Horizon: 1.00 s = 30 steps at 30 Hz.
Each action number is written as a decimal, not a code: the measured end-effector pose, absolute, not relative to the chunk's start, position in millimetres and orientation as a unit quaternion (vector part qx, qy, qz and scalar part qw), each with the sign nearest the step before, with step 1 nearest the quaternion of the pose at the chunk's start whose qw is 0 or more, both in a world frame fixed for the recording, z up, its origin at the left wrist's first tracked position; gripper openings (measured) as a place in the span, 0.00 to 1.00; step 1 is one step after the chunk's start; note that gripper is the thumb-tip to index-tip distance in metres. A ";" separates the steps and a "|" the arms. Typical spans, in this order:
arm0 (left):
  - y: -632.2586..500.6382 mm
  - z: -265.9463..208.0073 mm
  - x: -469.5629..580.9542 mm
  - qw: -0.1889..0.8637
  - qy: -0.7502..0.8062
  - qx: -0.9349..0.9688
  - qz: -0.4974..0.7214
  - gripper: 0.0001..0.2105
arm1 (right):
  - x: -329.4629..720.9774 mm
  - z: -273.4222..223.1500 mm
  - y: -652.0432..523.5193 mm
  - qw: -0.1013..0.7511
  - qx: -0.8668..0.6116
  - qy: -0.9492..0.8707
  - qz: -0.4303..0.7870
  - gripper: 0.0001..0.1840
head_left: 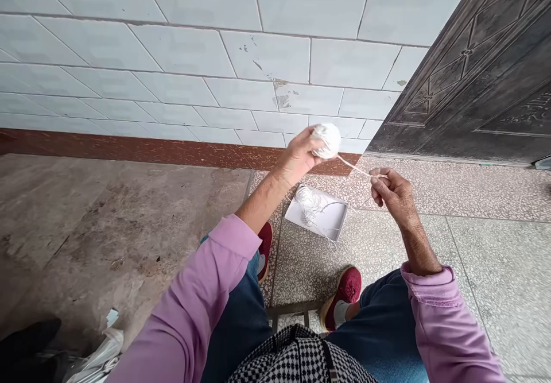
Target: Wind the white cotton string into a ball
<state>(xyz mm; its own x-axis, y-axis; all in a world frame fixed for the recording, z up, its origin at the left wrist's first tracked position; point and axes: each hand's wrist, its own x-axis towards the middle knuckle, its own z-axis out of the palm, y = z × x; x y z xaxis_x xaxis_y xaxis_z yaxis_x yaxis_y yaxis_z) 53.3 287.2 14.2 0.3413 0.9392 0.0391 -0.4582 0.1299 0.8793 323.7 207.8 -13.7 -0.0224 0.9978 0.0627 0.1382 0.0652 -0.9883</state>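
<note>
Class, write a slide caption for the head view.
Left hand holds a white yarn ball, right hand its strand; loose yarn lies in a shallow box on the floor.

"Where is the ball of yarn [329, 142]?"
"In the left hand [301, 153], in front of the wall [172, 101]. A strand [355, 167] runs from it rightward to the right hand [394, 193]."
"And below the 2 hands?"
"A box [333, 216] on the floor [387, 245], between the wall and the person's 2 shoes. Loose yarn [307, 202] lies in it, mostly toward the left, with ends over the near rim."
"The shoes?"
"The left shoe [267, 251] sits near left of the box, the right shoe [349, 285] nearer the person."
"Off to the right?"
"A door [477, 84], beyond the right hand, beside the wall."
</note>
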 end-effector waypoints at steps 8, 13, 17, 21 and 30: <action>287.6 19.8 48.5 0.701 0.271 0.332 0.570 0.27 | 313.4 -11.0 204.1 0.473 -0.531 -0.585 0.391 0.23; 284.5 24.2 53.1 0.713 0.265 0.318 0.567 0.29 | 310.9 -14.9 203.4 0.468 -0.538 -0.601 0.362 0.26; 281.5 26.5 49.3 0.719 0.262 0.378 0.521 0.35 | 311.7 -16.0 205.6 0.485 -0.539 -0.607 0.327 0.27; 278.7 23.4 43.2 0.722 0.276 0.483 0.411 0.35 | 319.5 -14.2 207.8 0.513 -0.542 -0.580 0.326 0.24; 261.7 10.1 67.1 0.676 0.256 0.676 0.144 0.36 | 317.9 -8.6 202.2 0.529 -0.541 -0.582 0.298 0.19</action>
<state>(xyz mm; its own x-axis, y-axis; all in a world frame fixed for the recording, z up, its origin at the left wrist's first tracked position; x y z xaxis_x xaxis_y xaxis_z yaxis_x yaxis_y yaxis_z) 67.1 261.7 10.1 0.8276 0.5405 -0.1514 0.1516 0.0445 0.9874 317.9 202.2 -8.6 0.1457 0.9450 0.2927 0.3138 0.2365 -0.9196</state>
